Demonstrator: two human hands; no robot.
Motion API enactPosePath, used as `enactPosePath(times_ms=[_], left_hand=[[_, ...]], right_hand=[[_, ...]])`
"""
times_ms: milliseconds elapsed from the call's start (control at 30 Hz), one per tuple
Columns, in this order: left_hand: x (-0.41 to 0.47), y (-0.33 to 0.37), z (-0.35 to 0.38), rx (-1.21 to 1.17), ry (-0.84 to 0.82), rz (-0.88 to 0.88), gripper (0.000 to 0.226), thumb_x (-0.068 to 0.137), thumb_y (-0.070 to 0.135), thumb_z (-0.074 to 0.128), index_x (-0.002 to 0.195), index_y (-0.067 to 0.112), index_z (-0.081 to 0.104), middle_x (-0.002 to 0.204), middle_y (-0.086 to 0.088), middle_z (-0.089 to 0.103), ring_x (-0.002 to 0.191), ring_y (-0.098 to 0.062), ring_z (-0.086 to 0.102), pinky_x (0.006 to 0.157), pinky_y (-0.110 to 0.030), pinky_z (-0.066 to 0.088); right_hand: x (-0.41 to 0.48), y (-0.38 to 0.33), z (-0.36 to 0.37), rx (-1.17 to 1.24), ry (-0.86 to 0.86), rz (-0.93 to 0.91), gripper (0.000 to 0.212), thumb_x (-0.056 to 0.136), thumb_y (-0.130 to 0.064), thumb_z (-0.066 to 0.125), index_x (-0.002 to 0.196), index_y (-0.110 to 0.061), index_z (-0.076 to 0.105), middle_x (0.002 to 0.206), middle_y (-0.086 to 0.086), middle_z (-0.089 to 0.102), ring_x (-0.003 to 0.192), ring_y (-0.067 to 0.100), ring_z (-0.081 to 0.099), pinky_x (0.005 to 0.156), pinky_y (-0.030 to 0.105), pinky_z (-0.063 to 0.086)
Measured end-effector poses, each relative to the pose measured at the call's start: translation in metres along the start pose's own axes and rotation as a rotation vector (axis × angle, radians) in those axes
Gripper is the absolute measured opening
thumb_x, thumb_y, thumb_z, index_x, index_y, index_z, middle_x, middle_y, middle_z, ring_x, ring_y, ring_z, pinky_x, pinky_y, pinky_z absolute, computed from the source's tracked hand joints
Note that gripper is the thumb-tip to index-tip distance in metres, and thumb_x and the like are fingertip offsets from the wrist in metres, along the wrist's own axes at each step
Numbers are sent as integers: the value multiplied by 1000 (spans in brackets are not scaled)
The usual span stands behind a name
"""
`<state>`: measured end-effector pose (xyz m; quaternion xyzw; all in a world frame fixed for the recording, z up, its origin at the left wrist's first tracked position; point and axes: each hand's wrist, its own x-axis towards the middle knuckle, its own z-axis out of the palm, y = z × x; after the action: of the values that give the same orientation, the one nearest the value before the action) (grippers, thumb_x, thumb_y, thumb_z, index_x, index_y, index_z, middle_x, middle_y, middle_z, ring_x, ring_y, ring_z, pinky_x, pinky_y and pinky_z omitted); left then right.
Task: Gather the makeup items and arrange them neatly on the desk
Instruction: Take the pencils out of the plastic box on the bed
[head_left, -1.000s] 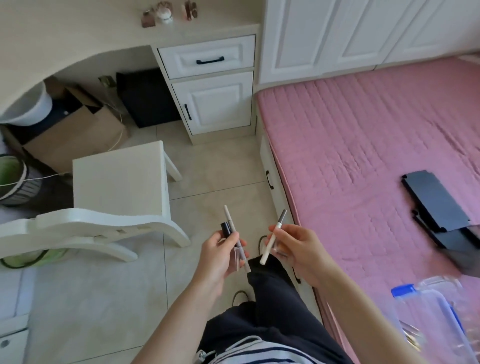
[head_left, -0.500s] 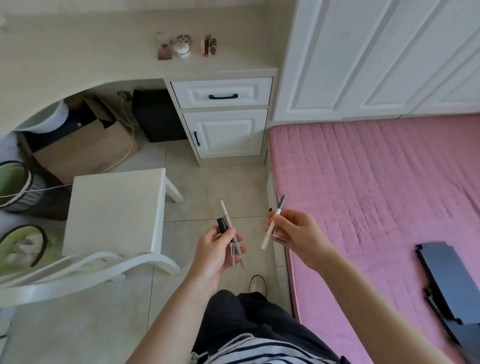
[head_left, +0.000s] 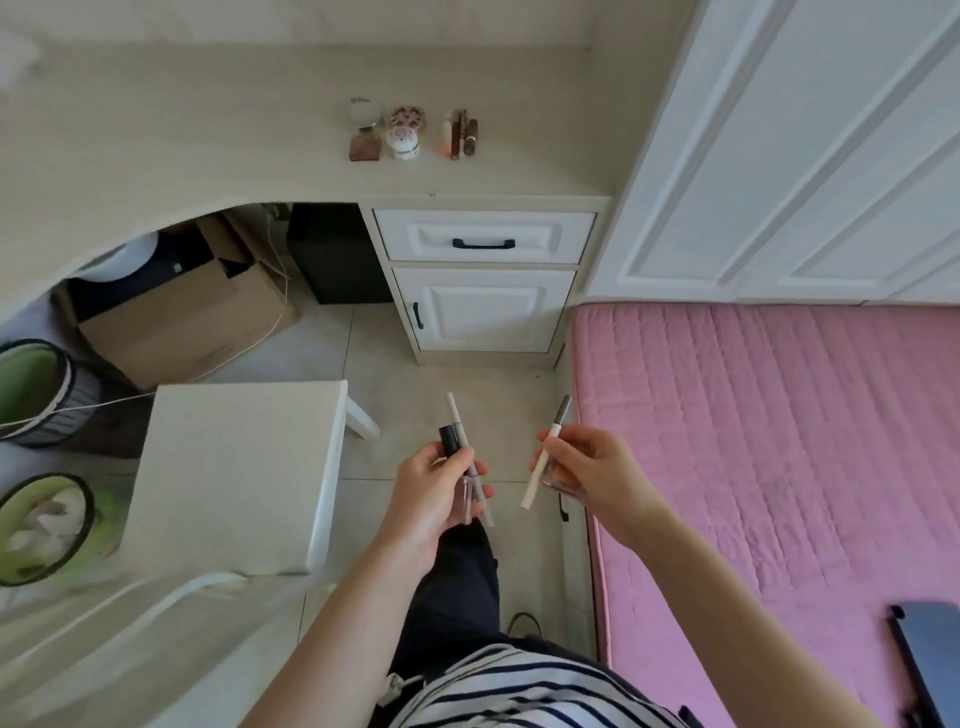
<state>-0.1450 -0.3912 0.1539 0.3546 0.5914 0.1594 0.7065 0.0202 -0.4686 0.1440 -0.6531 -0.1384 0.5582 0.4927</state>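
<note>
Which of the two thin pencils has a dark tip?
The right-hand pencil: its upper end is dark grey, while the left-hand pencil has a pale upper end.

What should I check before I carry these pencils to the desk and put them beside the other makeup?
1. Left hand grips the black-capped tube and the slim white pencil: ok.
2. Right hand pinches the grey-capped pencil: ok.
3. Second item in the right palm: cannot tell; something glassy shows there.
4. Bare desk surface beside the makeup row: ok.
5. White chair out of the way: probably ok; it stands to the left of the path.
</note>
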Motion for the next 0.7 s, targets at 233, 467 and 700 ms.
enactPosePath(times_ms=[233, 467, 700], left_hand=[[72, 93, -19, 115, -31, 52, 15, 94, 19, 60, 104, 8, 63, 89, -9, 73, 73, -24, 73, 54, -28, 54], [130, 155, -22, 184, -69, 73, 15, 94, 19, 60, 104, 9, 63, 89, -6, 75, 74, -26, 73, 55, -30, 53], [181, 195, 1, 221, -92, 39, 14, 94, 20, 59, 106, 13, 62, 85, -2, 75, 73, -24, 73, 56, -29, 53]], right_hand=[[83, -64, 41, 5, 22, 6, 15, 96, -7, 53, 106, -2, 63, 89, 14, 68, 84, 21, 70, 73, 29, 56], [140, -105, 67, -59, 48, 14, 15, 93, -8, 57, 105, -2, 64, 92, 18, 69, 80, 20, 70, 65, 22, 55], [200, -144, 58, -38, 66, 42, 13, 92, -8, 60, 102, -4, 66, 88, 16, 70, 75, 19, 69, 68, 26, 56]])
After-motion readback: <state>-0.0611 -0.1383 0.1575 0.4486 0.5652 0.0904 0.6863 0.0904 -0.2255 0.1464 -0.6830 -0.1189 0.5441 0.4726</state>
